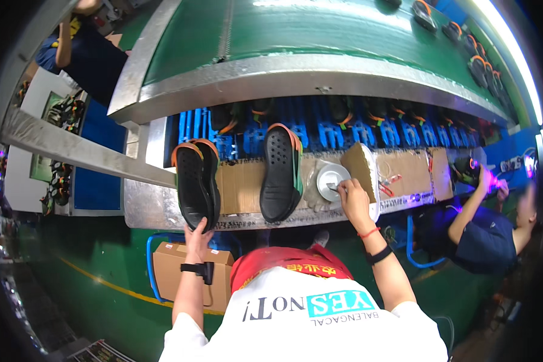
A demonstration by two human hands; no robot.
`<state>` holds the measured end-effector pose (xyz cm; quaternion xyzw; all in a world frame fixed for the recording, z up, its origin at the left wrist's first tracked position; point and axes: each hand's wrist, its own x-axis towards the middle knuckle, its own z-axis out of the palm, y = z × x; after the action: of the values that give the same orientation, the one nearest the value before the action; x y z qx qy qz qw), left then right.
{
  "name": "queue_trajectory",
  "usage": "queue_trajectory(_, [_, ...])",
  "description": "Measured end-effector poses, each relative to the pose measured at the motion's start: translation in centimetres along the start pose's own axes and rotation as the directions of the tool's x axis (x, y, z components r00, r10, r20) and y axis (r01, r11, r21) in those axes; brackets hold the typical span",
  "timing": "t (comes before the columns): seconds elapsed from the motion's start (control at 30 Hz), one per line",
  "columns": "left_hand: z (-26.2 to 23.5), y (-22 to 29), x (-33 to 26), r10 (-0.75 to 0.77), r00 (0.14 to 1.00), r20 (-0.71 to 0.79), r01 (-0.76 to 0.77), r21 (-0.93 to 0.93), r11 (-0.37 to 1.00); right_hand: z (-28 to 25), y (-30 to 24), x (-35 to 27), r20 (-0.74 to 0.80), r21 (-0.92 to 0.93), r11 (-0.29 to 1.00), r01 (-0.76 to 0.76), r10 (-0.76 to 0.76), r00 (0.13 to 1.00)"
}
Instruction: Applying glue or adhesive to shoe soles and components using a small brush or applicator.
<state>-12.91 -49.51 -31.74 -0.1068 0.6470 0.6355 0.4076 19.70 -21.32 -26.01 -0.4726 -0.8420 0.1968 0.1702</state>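
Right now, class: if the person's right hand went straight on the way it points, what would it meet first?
Probably the round metal dish: the right hand points a small tool into it, though depth is unclear.

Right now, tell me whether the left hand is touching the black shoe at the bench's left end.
Touching. The head view shows the left hand with its fingers closed on the near end of the black shoe, no gap between them, on the metal bench.

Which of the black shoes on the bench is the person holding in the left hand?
The left hand grips the leftmost black shoe with the orange rim, by its near end. The other shoe, toward the middle, lies untouched on the cardboard.
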Motion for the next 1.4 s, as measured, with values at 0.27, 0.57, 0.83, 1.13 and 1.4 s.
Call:
queue_trajectory(0.27, [-4.9, 5.5, 4.0, 0.436, 0.870, 0.232, -0.424, 0.803, 0.419, 3.3, 1.6, 0.8, 0.092, -0.058, 0.996, 0.060, -0.055, 0.994])
queue_trajectory(0.57, [-4.2, 9.2, -0.6, -0.052, 0.884, 0.464, 0.070, -0.022, 0.997, 3.6, 2.2, 1.0, 0.192, -0.034, 0.999, -0.019, 0.026, 0.981])
queue_trajectory(0.83, [5.1, 6.8, -5.9, 0.228, 0.749, 0.622, 0.347, -0.662, 0.665, 2.9, 2.7, 1.0, 0.245, 0.191, 0.944, -0.269, 0.220, 0.944])
queue_trajectory(1.13, [10.0, 7.0, -9.3, 0.380, 0.549, 0.744, -0.716, 0.185, 0.673, -5.1, -7.6, 0.9, 0.497, 0.727, 0.528, -0.439, 0.035, 0.867])
queue_trajectory(1.4, [13.9, 9.6, -10.7, 0.317, 0.438, 0.841, -0.769, 0.168, 0.616, -6.4, -12.2, 1.1, -0.008, 0.473, 0.763, 0.440, -0.496, 0.868])
